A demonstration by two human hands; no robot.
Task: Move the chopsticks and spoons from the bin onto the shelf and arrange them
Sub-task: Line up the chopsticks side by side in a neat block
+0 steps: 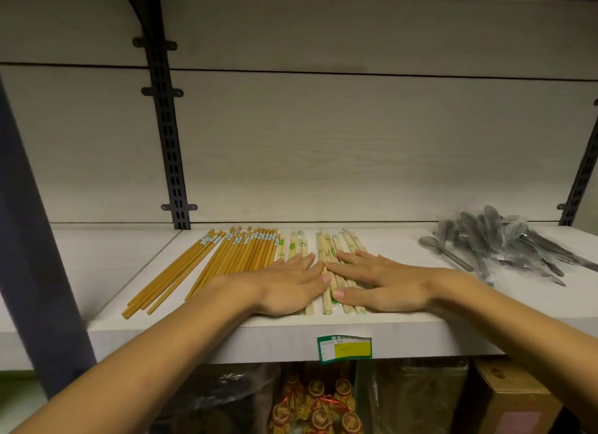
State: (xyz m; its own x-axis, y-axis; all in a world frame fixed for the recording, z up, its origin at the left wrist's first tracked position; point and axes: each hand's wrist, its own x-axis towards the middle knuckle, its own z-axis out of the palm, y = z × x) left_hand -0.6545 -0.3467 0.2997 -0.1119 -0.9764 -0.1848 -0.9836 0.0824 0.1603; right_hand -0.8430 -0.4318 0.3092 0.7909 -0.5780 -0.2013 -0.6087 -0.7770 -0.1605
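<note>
- Left hand (288,285): palm down, fingers straight and together, pressed flat on the pale wrapped chopsticks (326,255); it grasps nothing. Forearm bare, reaching in from the lower left.
- Right hand (378,283): palm down, fingers straight and slightly spread, flat on the same wrapped chopsticks, grasping nothing. Its fingertips all but meet those of the left hand.
- Wrapped chopsticks: pale wood in clear sleeves with green print; under and between both hands, ends showing beyond the fingertips and at the shelf edge. Count not clear; print too small to read.
- Brown chopsticks (223,259): loose sticks with small white-and-blue paper bands near the far ends, lying just left of the left hand, fanned out toward the shelf front. Too many overlap to count; bands unreadable.
- Spoons (504,239): grey, heaped in clear plastic, well to the right of the right hand; one spoon (443,251) lies loose beside the heap.
- Shelf (226,336): white board carrying all of the above.
- Price label (344,349): one, green-bordered with a yellow field, on the shelf's front edge below the hands; writing illegible.
</note>
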